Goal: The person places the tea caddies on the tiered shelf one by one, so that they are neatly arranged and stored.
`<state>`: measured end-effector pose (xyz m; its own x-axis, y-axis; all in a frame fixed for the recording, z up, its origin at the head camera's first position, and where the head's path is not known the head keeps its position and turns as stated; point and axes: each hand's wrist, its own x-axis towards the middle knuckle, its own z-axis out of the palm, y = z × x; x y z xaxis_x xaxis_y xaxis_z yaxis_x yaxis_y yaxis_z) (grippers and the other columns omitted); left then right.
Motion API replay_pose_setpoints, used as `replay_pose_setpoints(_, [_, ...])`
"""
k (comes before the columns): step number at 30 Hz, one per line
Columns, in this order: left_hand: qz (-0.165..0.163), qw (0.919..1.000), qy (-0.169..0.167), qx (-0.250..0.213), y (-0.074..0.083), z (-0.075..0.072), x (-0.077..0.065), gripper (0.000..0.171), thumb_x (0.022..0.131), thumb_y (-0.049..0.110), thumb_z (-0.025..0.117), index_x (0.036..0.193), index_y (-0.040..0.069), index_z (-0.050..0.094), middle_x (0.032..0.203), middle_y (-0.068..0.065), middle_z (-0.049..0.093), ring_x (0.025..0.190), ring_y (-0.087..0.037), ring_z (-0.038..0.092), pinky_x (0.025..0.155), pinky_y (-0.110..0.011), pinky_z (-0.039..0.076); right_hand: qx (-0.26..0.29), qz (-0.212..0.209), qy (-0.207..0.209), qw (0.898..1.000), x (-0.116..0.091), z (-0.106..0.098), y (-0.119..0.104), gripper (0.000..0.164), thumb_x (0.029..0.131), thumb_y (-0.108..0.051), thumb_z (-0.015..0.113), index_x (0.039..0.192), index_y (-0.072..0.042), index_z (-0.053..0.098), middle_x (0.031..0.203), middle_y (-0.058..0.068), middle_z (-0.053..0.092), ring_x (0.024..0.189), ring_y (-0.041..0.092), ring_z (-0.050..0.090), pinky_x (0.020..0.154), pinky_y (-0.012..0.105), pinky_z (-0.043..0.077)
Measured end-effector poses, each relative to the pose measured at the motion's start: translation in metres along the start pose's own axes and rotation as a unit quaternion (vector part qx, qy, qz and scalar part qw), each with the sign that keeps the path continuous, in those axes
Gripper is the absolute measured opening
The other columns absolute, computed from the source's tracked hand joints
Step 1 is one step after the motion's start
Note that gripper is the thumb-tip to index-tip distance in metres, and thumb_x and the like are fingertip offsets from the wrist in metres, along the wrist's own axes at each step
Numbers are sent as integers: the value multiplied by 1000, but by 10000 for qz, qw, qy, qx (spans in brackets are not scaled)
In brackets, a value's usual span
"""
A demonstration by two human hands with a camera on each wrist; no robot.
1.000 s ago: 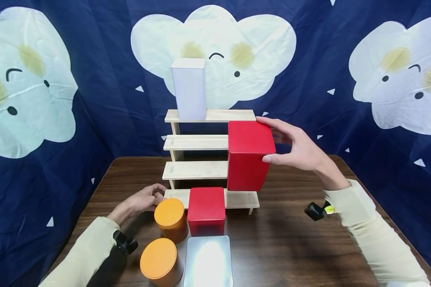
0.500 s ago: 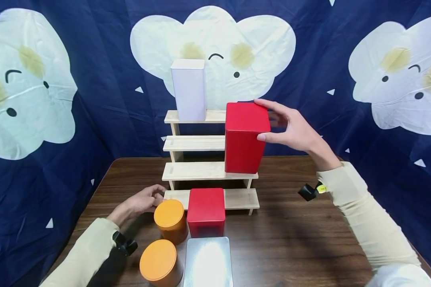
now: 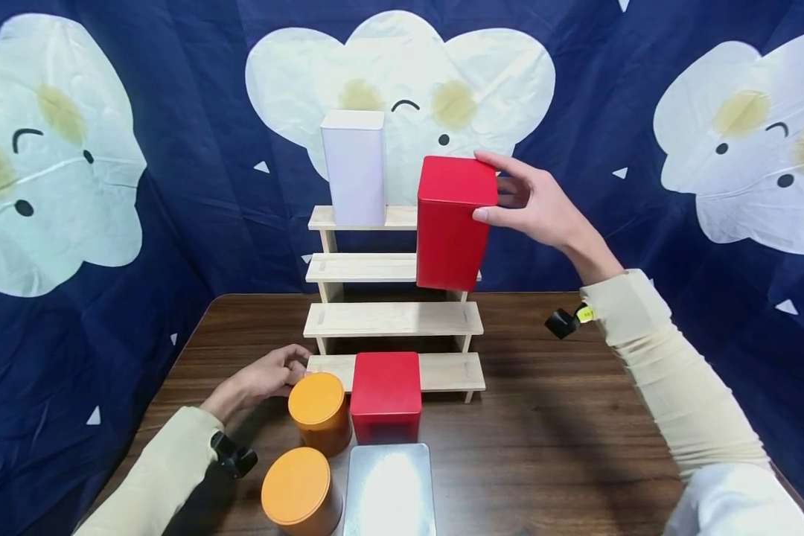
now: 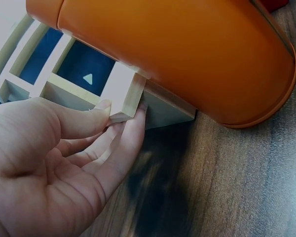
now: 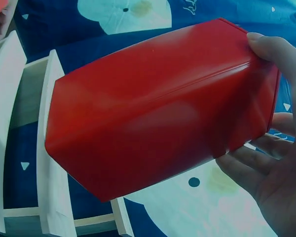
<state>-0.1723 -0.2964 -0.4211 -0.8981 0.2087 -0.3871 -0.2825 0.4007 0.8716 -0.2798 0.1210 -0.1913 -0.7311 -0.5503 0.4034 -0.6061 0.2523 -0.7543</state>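
High at the shelf's right side, my right hand (image 3: 532,205) grips a tall red tin (image 3: 452,238) near its lid, thumb on the near side and fingers behind. In the right wrist view the red tin (image 5: 153,113) spans the frame, its base hanging clear of the steps. My left hand (image 3: 268,377) pinches the left end of the lowest board of the wooden step shelf (image 3: 391,318); the left wrist view shows its thumb on top of the board end (image 4: 122,91) and fingers underneath. A white tin (image 3: 353,171) stands on the top step, at the left.
Before the shelf stand an orange round tin (image 3: 318,409), another orange tin (image 3: 300,487), a second red tin (image 3: 385,394) and a silver tin (image 3: 388,487). They sit on a brown wooden table (image 3: 543,447). A blue cloud-printed curtain (image 3: 194,134) hangs behind.
My right hand has lifted the tall red tin upward and slightly left, from in front of the lower steps to the height of the upper ones. The left hand has stayed put.
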Motion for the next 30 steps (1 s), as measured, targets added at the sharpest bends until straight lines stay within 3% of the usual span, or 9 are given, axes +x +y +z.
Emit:
replay_pose_setpoints(12, [-25, 10000, -10, -53, 3, -1, 2, 50, 83, -6, 45, 131, -6, 33, 97, -14, 54, 85, -20, 58, 80, -39, 54, 203, 196, 416, 9987, 20, -2, 10, 78, 82, -19, 72, 149, -25, 33, 145, 4, 44, 124, 27, 54, 91, 32, 51])
replay_pose_setpoints(18, [-12, 9999, -18, -104, 2, -1, 2, 49, 83, -7, 45, 130, -6, 32, 96, -13, 54, 85, -19, 58, 80, -38, 54, 369, 207, 452, 9981, 32, 4, 16, 81, 80, -18, 73, 149, -23, 31, 148, 3, 40, 128, 26, 50, 99, 36, 47])
replay_pose_setpoints(30, [-27, 10000, 11, -67, 2, 0, 0, 51, 80, -7, 45, 129, -6, 33, 90, -9, 51, 84, -19, 56, 77, -36, 54, 802, 416, 467, 9948, 40, 16, -3, 80, 83, -21, 70, 151, -18, 27, 154, 2, 31, 138, 22, 38, 105, 36, 40])
